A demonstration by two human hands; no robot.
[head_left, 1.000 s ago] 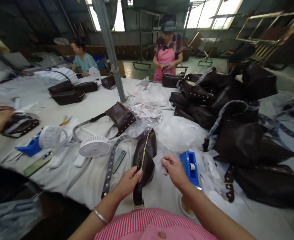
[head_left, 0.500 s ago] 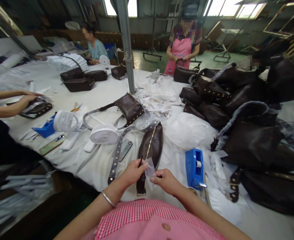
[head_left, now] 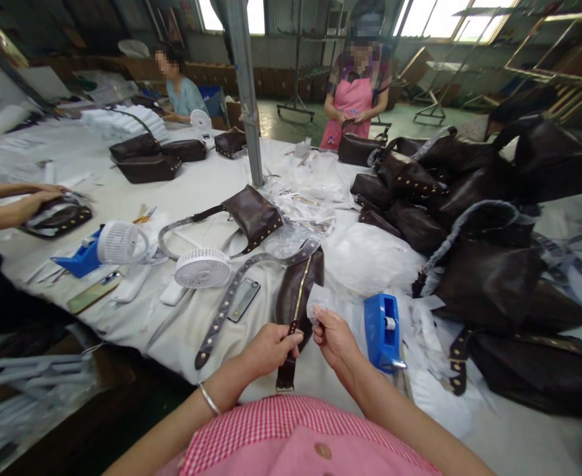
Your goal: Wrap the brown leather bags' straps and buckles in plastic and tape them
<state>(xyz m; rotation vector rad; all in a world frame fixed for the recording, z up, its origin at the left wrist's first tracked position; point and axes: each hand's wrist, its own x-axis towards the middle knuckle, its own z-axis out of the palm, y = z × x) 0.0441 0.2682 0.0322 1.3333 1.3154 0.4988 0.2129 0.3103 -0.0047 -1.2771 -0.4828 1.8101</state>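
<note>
A dark brown leather handbag [head_left: 285,287] with a gold zipper lies in front of me. My left hand [head_left: 269,348] is closed at its near end, pinching a narrow dark zipper pull [head_left: 293,326] between thumb and fingers. Below that hand, a short leather strap with a buckle [head_left: 285,378] points toward me. My right hand [head_left: 336,338], also closed, pinches a small clear plastic piece [head_left: 319,296] over the bag's right side. From the bag's far end, a studded shoulder strap in plastic wrap [head_left: 226,301] curves to the left.
A blue tape dispenser [head_left: 382,330] stands right of my right hand. Brown bags [head_left: 489,277] are heaped on the right. A white fan [head_left: 202,268] and a phone [head_left: 244,299] lie left. A metal post [head_left: 251,99] rises mid-table. A co-worker's hands [head_left: 23,208] handle another bag.
My right hand has moved up and away from my left with the plastic piece, which was between both hands before. My left hand now holds only the zipper pull. The view has shifted slightly.
</note>
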